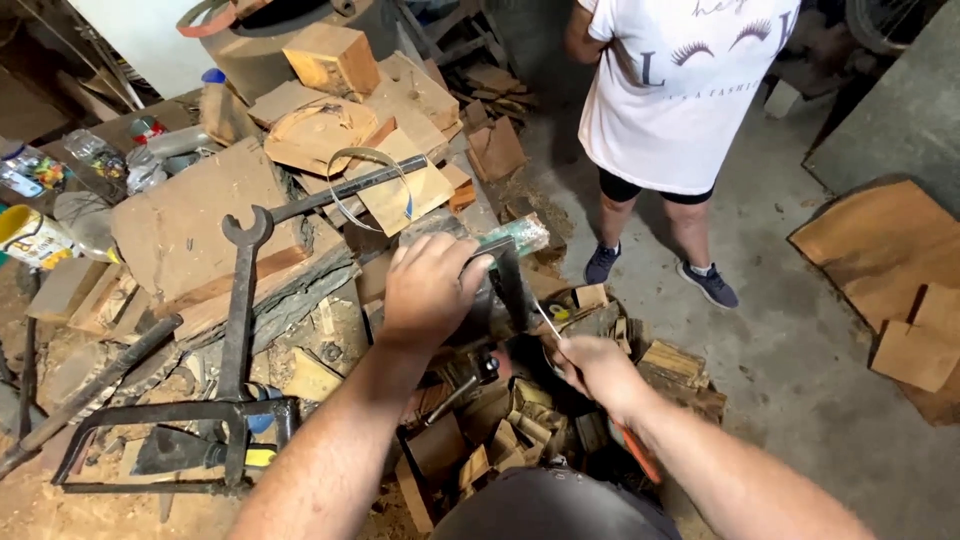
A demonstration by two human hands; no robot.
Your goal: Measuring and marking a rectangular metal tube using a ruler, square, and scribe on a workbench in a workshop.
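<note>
A: Right, left hand [428,288]?
B: Clenched over top of a dark metal block [495,290], knuckles up, pressing down. Block sitting on the cluttered surface [180,240], just right of the big wrench [240,300].

A: Right hand [598,372]?
B: Closed around a thin metal rod [548,322], maybe a file or screwdriver shaft; orange handle [640,455] poking out below the wrist. Can't tell the tool type for sure.

A: Key relation?
B: Rod tip touching or just beside the block's lower right edge. Rod long axis running diagonally, from right hand up-left toward the block. Block lies up-left of right hand, directly under left hand. Left hand nearer, already on it.

A: Block orientation?
B: Hard to tell, mostly hidden by fingers. Greenish bit [515,235] sticking out just beyond the block.

A: Around the block?
B: Wood offcuts [520,420] piled below it, black metal frame [170,440] well left of it past the wrench, wooden slabs [330,125] beyond it. Bystander in white shirt [680,90] standing beyond and right of the block, on concrete floor [800,340]; not involved, hands out of view.
</note>
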